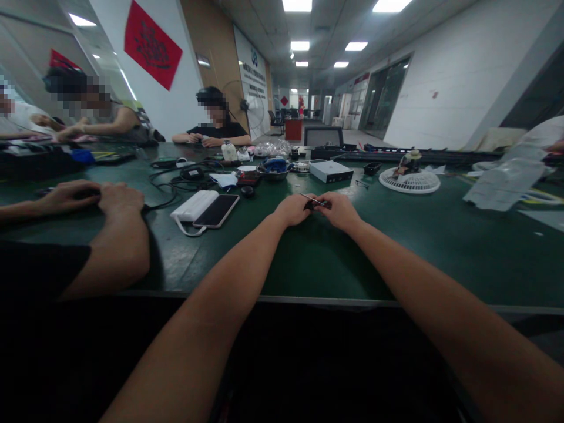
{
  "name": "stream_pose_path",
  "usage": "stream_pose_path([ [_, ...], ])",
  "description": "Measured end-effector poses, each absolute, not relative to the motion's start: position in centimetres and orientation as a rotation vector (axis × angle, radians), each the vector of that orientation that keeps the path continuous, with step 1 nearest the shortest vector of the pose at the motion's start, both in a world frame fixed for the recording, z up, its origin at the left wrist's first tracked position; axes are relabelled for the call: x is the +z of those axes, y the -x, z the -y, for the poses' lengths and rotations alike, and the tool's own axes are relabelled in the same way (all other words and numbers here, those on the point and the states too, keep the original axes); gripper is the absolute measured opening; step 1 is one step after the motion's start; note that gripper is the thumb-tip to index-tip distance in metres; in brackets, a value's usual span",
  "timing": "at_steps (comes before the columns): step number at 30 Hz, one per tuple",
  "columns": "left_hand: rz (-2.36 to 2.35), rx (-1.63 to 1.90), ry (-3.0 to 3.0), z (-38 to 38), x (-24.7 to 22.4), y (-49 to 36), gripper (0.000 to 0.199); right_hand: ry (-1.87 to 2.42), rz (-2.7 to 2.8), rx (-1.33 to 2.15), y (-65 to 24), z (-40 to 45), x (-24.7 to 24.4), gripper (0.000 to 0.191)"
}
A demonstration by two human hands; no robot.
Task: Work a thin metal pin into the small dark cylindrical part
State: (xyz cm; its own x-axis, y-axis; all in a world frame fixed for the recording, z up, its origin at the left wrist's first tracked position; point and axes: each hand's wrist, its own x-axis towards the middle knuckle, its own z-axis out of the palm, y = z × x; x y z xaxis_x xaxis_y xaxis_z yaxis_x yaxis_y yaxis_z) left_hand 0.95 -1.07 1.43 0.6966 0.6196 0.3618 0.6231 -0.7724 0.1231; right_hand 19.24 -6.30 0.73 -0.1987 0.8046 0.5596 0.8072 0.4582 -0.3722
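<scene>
Above the green table [335, 276], my left hand [296, 210] and my right hand [340, 210] meet near the middle of the view. The fingers of my left hand are closed round a small dark object [311, 205], whose shape is too small to make out. My right hand pinches a thin metallic rod [314, 200], which slants across the dark object between both hands. To the left of my hands lie a phone [217, 211] and a white box-shaped device [194, 205] with a white cable.
Beyond my hands sit a white box [330, 171], a bowl with blue contents [274, 167] and a black mouse [247, 191]. A white fan grille [409, 181] bears a figurine. Black cables and a co-worker's hands [118, 197] are at left; clear plastic [504, 179] stands right.
</scene>
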Motion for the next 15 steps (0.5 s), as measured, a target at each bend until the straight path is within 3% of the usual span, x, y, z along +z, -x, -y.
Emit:
stream_pose_path([
  [15, 1.095, -0.606, 2.892, 1.21, 1.61, -1.07, 0.032, 1.309, 1.989, 0.001, -19.26, 6.37, 0.92, 0.016],
])
